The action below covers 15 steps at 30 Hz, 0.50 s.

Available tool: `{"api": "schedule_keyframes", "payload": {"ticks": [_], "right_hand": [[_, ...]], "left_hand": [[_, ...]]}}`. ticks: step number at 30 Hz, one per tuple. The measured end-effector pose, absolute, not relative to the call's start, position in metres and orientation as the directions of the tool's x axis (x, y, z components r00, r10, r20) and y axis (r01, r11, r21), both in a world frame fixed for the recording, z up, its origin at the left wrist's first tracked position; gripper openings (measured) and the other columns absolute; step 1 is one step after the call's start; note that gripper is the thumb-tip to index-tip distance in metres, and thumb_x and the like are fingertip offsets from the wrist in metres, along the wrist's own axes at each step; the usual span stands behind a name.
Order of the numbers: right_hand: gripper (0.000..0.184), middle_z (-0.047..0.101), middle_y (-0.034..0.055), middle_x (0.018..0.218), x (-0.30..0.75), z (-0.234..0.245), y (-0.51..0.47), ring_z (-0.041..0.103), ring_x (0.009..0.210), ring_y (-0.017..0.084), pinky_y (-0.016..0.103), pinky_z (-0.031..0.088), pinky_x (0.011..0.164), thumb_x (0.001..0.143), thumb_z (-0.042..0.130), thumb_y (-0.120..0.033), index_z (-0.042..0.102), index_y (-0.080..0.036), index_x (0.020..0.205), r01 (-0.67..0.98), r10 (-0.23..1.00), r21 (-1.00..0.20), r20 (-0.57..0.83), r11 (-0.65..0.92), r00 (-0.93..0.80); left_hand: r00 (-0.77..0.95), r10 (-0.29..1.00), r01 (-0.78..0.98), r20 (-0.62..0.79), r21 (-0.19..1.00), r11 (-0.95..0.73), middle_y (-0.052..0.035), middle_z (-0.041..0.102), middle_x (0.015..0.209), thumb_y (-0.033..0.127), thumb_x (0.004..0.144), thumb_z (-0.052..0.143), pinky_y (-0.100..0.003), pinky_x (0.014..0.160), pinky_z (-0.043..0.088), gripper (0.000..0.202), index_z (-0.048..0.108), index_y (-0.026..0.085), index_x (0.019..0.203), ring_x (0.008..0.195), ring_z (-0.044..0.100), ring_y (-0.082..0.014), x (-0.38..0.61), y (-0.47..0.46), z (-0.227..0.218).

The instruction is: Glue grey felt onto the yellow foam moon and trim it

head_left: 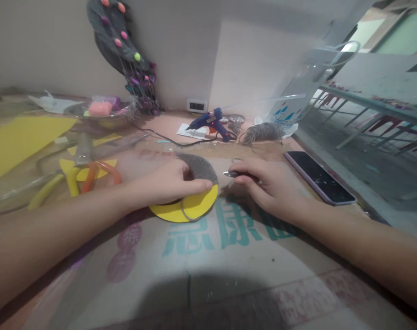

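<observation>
A yellow paper disc, partly wound with grey string, lies on a printed cardboard sheet. My left hand rests on the disc, fingers curled and pressing it down. Just to its right, my right hand is closed on a small pair of scissors; the metal tip points left toward the wound string, a little apart from it.
A dark phone lies at the right. Behind are a blue glue gun with its cord, a bundle of grey string, orange and yellow-handled scissors, yellow paper, a bowl of coloured bits and a feathered ornament.
</observation>
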State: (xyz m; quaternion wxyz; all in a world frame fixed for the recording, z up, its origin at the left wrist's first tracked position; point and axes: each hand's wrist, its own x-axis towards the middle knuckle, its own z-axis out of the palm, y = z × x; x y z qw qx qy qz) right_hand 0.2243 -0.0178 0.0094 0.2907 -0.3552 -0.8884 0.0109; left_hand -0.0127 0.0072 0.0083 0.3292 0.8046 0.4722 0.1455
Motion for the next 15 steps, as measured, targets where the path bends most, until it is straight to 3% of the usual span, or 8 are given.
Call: {"api": "schedule_keyframes", "payload": {"ticks": [4,9,12,15], "right_hand": [[0.024,0.068,0.0068,0.080,0.222,0.012,-0.020,0.060,0.073,0.017,0.028,0.042,0.066,0.093,0.047,-0.028,0.065,-0.013,0.098,0.612,0.613,-0.174,0.460,0.772,-0.642],[0.025,0.066,0.0083,0.084,0.220,0.011,-0.026,0.057,0.076,0.018,0.030,0.041,0.069,0.093,0.047,-0.031,0.063,-0.012,0.101,0.614,0.631,-0.200,0.433,0.763,-0.643],[0.024,0.063,0.0045,0.077,0.214,0.010,-0.028,0.054,0.067,0.015,0.027,0.040,0.061,0.090,0.052,-0.037,0.061,-0.015,0.095,0.644,0.763,-0.410,0.369,0.646,-0.531],[0.027,0.059,0.0010,0.074,0.205,0.009,-0.027,0.050,0.062,0.012,0.024,0.038,0.055,0.084,0.059,-0.045,0.059,-0.018,0.087,0.602,0.893,-0.671,0.230,0.434,-0.387]], "left_hand": [[0.497,0.862,0.698,-0.099,0.636,-0.329,0.0007,0.055,0.056,0.055,0.074,0.052,-0.023,0.048,0.031,0.040,0.063,0.016,0.069,0.053,0.050,-0.0130,-0.012,0.007,0.010],[0.494,0.863,0.686,-0.106,0.656,-0.313,0.0034,0.036,0.046,0.054,0.078,0.048,-0.025,0.041,0.020,0.046,0.043,0.018,0.050,0.042,0.033,-0.0085,-0.010,0.005,0.011],[0.516,0.850,0.651,-0.101,0.692,-0.312,0.0035,0.034,0.046,0.052,0.080,0.047,-0.025,0.040,0.020,0.046,0.041,0.019,0.049,0.041,0.032,-0.0083,-0.010,0.004,0.010],[0.543,0.835,0.643,-0.091,0.685,-0.344,0.0027,0.038,0.048,0.056,0.081,0.047,-0.024,0.040,0.021,0.049,0.046,0.018,0.051,0.043,0.034,-0.0088,-0.009,0.005,0.008]]}}
